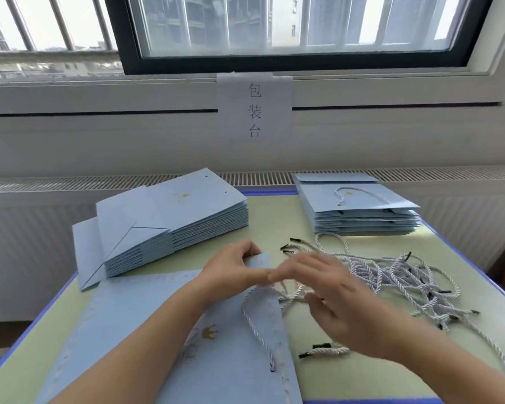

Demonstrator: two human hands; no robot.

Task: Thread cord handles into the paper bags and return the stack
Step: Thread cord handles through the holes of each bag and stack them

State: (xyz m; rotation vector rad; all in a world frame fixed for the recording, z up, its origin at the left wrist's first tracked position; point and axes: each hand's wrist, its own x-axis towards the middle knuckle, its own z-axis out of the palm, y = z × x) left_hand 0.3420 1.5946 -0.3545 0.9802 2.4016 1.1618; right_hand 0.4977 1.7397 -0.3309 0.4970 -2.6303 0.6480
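Note:
A flat light-blue paper bag [146, 339] lies in front of me on the table. A white twisted cord [252, 322] loops across its top edge and enters a hole near the bottom. My left hand [233, 269] pinches the bag's upper corner. My right hand [338, 298] is blurred just right of it, fingers spread, its fingertips meeting the left thumb; whether it holds a cord is unclear. A pile of loose cords [397, 275] with black tips lies to the right.
A stack of handle-less bags [175, 223] sits at the back left. A stack of bags with handles [359, 205] sits at the back right. The green table has a blue edge [32, 322]. A paper sign [254, 106] hangs under the window.

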